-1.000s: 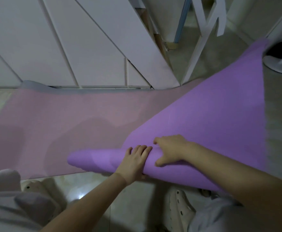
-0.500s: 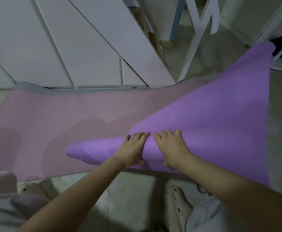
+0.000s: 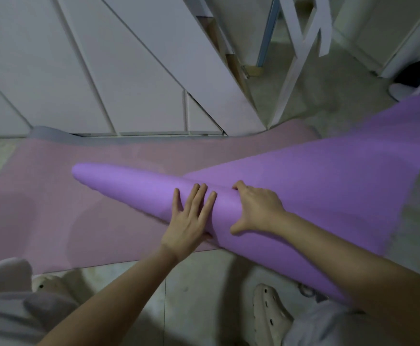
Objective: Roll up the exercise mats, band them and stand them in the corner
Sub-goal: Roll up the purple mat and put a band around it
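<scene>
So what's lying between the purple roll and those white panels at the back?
A pink mat, spread flat, fills the stretch from the purple roll to the white panels; a grey strip edges its far side. Seen in the head view.

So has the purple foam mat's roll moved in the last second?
Yes. The purple foam roll has travelled away from the person across the flat pink mat, toward the white panels.

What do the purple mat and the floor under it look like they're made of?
The purple mat is probably soft foam or rubber with a matt finish: it curls into a smooth roll without creasing. The floor looks like glazed or polished tile, judging by a thin joint line and a faint sheen.
</scene>
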`<action>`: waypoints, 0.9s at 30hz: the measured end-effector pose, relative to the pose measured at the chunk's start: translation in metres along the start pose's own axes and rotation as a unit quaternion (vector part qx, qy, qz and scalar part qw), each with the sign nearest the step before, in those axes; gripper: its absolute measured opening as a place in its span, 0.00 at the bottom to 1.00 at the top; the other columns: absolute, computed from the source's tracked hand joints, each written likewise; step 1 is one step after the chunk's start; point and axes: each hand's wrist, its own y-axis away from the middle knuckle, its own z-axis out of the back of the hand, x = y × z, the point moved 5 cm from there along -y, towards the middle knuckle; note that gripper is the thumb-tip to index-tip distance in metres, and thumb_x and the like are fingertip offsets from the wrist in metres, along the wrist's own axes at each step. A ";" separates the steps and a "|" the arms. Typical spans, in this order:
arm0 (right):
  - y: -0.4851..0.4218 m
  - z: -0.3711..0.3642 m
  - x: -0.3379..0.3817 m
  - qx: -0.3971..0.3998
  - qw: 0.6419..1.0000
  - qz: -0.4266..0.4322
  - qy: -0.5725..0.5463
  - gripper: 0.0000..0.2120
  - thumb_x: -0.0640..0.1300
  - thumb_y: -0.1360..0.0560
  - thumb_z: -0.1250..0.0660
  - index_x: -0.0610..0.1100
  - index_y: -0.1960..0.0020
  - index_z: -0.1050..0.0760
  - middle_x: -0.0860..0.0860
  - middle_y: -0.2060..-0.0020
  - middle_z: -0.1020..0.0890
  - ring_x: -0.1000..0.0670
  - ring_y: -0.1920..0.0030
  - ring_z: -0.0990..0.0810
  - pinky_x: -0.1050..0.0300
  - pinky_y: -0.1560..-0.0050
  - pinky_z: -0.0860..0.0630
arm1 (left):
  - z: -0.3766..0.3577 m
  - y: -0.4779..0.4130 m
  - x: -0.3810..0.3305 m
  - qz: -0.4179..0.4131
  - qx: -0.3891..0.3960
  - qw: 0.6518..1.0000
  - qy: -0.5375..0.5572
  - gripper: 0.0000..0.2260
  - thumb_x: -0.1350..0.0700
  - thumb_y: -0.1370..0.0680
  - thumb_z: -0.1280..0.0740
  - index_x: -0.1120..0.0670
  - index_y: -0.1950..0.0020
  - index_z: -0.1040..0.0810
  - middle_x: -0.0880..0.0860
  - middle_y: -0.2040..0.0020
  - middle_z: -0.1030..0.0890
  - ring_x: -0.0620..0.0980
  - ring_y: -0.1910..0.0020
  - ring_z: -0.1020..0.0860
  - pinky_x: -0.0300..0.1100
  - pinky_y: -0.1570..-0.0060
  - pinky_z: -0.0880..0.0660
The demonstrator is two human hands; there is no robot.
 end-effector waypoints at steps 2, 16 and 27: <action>0.000 -0.006 0.001 0.021 0.999 -0.010 -0.025 0.42 0.58 0.42 0.24 0.46 0.35 0.37 0.47 0.45 0.20 0.44 0.45 0.21 0.55 0.50 0.27 | -0.001 0.003 0.000 -0.029 0.003 0.999 -0.015 0.57 0.41 0.46 0.20 0.61 0.27 0.46 0.63 0.31 0.36 0.59 0.31 0.37 0.73 0.44 0.36; -0.016 -0.016 0.004 0.103 0.961 -0.089 -0.242 0.46 0.63 0.39 0.26 0.46 0.29 0.39 0.50 0.37 0.26 0.47 0.39 0.26 0.57 0.45 0.29 | 0.023 -0.042 0.028 -0.168 0.049 0.981 -0.089 0.54 0.52 0.60 0.19 0.59 0.35 0.34 0.58 0.42 0.24 0.57 0.43 0.25 0.62 0.47 0.28; -0.004 -0.056 0.032 0.057 0.976 -0.132 -0.166 0.47 0.62 0.36 0.27 0.39 0.30 0.44 0.42 0.34 0.31 0.42 0.35 0.28 0.52 0.42 0.30 | 0.010 -0.052 0.026 -0.263 0.083 0.957 -0.088 0.52 0.55 0.63 0.21 0.56 0.40 0.34 0.55 0.47 0.21 0.54 0.51 0.20 0.56 0.55 0.24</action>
